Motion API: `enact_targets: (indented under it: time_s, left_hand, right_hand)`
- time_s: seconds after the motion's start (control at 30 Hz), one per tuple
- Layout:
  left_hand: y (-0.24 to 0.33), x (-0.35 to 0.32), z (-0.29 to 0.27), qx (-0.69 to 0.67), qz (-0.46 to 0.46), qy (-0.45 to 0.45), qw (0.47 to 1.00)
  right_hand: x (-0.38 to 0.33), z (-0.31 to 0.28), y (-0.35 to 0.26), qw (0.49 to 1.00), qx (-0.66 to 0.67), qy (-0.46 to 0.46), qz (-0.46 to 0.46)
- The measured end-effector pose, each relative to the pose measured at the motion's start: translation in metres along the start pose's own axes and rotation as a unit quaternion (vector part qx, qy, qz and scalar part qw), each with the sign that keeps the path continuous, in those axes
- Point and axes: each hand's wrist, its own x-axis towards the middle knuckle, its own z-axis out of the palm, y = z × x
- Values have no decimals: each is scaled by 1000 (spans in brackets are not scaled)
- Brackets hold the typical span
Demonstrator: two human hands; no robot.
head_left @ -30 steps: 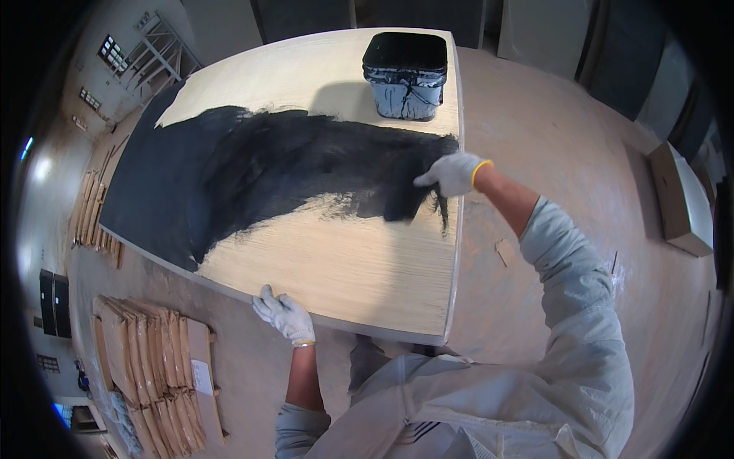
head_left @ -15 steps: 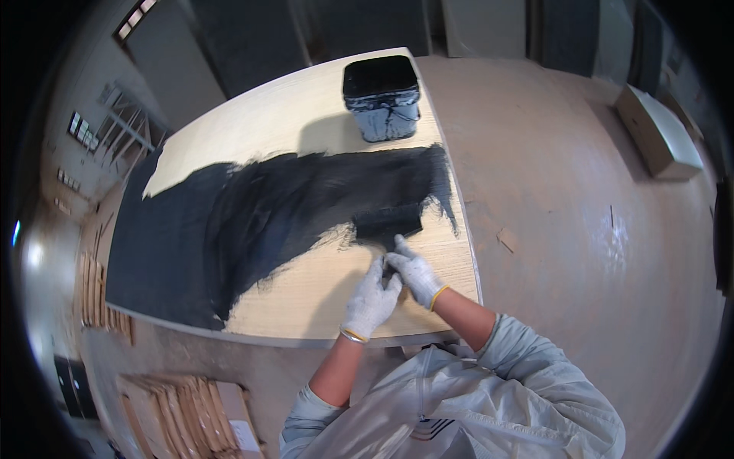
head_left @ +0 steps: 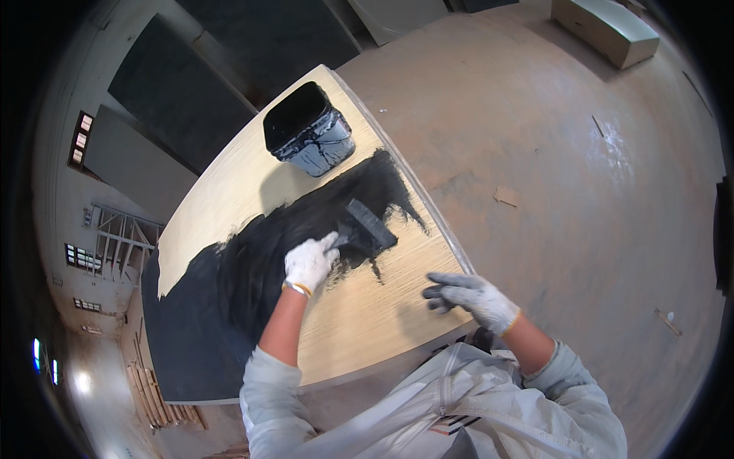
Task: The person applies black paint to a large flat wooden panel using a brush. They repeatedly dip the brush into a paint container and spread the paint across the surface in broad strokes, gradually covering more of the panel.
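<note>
My left hand (head_left: pixel 310 262), in a white knitted glove, grips the handle of a wide paintbrush (head_left: pixel 370 227) coated in black. The brush is over the edge where wet black paint (head_left: pixel 260 252) meets bare pale wood grain on a large board (head_left: pixel 359 321). My right hand (head_left: pixel 472 297) is gloved too, its fingertips stained dark. Its fingers stretch out to the left above the board's near right corner, with nothing in them. Toward the far end of the board stands a square paint bucket (head_left: pixel 310 130), dark inside, its pale wall streaked with black.
Large dark panels (head_left: pixel 180 92) lean at the far left. On the brown floor (head_left: pixel 535 245) at the right lie small wood scraps (head_left: pixel 505 200). A long box-shaped block (head_left: pixel 612 34) lies at the far right. Stacked slats (head_left: pixel 149 394) are beyond the board's left end.
My hands have come apart. The brush is now in my left hand alone, turned at a slant; my right hand has let go and moved right. The view has swung round.
</note>
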Motion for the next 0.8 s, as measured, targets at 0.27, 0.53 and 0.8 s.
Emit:
enact_targets:
  time_s: [0.27,0.53,0.8]
  left_hand:
    - [14,162,-36,92,91,25,991]
    - [36,162,-71,141,195,-45,970]
    - [47,178,-74,136,206,-27,969]
  right_hand:
    - [-92,-72,8,968,110,209,-83]
    - [-127,-104,31,929,118,330,-117]
    - [-126,-110,18,925,97,350,-110]
